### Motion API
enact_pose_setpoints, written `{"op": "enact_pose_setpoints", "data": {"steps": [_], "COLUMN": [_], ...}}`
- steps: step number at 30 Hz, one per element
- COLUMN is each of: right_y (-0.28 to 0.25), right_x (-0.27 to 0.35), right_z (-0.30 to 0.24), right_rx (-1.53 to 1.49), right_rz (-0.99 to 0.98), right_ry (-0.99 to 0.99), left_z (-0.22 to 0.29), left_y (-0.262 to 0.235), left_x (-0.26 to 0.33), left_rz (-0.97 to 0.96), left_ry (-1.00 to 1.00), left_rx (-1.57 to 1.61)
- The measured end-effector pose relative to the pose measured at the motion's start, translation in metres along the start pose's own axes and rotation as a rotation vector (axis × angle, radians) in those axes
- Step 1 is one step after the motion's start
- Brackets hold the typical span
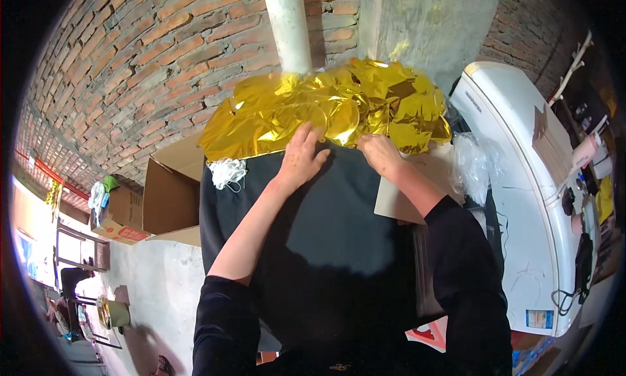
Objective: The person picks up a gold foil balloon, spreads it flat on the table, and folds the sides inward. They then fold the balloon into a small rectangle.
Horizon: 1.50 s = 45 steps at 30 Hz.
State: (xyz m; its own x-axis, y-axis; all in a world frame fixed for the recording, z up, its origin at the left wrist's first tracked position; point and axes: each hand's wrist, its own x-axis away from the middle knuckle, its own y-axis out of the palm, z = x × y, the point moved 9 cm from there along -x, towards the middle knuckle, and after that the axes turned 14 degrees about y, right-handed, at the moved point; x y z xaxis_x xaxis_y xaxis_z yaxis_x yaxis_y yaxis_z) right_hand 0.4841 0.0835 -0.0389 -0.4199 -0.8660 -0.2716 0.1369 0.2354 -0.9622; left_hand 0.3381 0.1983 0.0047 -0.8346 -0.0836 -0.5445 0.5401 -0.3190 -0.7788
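A heap of shiny gold foil sheet (280, 118) spreads across the far end of a black-covered surface (329, 206). My left hand (302, 159) rests at the foil's near edge, its fingers stretched forward and its thumb apart. Just to the right, my right hand (381, 156) is closed, with its fingertips pinched on the same near edge of the foil. The exact fold between those fingertips is hidden. A small bundle of white string (227, 173) lies by the foil's left corner. Under my right wrist sits a flat piece of beige card (393, 197).
A brick wall (150, 57) and a white pipe (287, 27) stand right behind the foil. To the left is an open cardboard box (171, 197). On the right, clear plastic wrap (472, 164) lies beside a large white appliance (521, 245) with odds and ends on it.
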Motion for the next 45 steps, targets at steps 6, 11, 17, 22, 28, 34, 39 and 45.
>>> {"op": "enact_pose_setpoints", "data": {"steps": [6,11,17,22,28,34,39,45], "right_y": [-0.01,-0.026,-0.007,-0.01,-0.014,-0.023,-0.037,-0.052], "right_x": [-0.005,-0.016,-0.028,-0.031,-0.035,-0.039,-0.037,-0.048], "right_z": [0.013,0.035,0.08,0.081,0.099,0.091,0.095,0.096], "right_rx": [-0.204,-0.429,-0.705,-0.912,-1.03,-1.389,-1.362,-1.21], "right_rz": [0.1,0.076,-0.17,-0.182,-0.063,-0.097,-0.146,-0.062], "right_ry": [0.057,0.308,0.299,0.376,0.55,0.579,0.482,0.424], "left_z": [-0.011,-0.04,-0.035,-0.037,-0.028,-0.027,-0.029,-0.03], "left_y": [0.027,0.064,0.079,0.077,0.076,0.074,0.076,0.078], "left_x": [-0.048,-0.041,-0.045,-0.039,-0.039,-0.038,-0.038,-0.038], "left_rz": [-0.091,-0.269,-0.081,-0.094,-0.057,-0.05,-0.043,-0.062], "left_ry": [0.007,-0.128,-0.064,-0.027,-0.012,0.004,-0.003,-0.008], "left_rx": [-0.153,-0.082,-0.155,-0.302,-0.338,-0.369,-0.366,-0.391]}}
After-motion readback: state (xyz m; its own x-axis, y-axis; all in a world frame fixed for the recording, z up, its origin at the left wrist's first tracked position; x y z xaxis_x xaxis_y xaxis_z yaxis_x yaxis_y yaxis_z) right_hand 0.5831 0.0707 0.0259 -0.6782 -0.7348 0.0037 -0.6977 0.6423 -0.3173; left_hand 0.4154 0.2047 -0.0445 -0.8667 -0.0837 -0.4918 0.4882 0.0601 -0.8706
